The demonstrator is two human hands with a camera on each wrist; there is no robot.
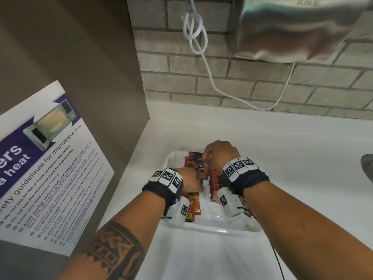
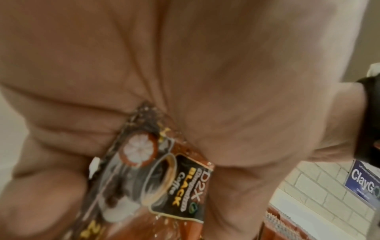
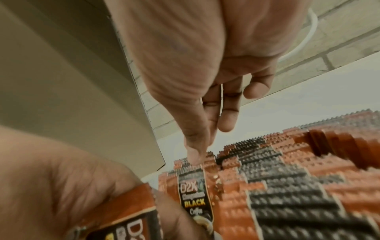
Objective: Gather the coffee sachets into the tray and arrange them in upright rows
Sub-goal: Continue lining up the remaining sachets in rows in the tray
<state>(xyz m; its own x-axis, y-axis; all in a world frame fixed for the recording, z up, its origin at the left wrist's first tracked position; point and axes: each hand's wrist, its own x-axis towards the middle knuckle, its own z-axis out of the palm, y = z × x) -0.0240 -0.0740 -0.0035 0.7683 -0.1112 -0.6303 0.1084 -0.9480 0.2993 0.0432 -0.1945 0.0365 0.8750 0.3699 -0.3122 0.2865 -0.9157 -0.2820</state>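
A white tray sits on the counter. Brown-and-black coffee sachets stand upright in rows along its back and right side. My left hand is at the tray's middle and grips one D2X Black Coffee sachet between thumb and curled fingers. My right hand reaches over the back rows; its thumb tip rests on the sachet tops while the other fingers hang fairly straight and hold nothing. Two or three sachets lie flat by the tray's left edge, partly hidden by my left wrist.
The tray sits in a corner: a beige side panel with a microwave poster on the left, a brick wall behind. A hand dryer and its white cable hang above. White counter stretches right.
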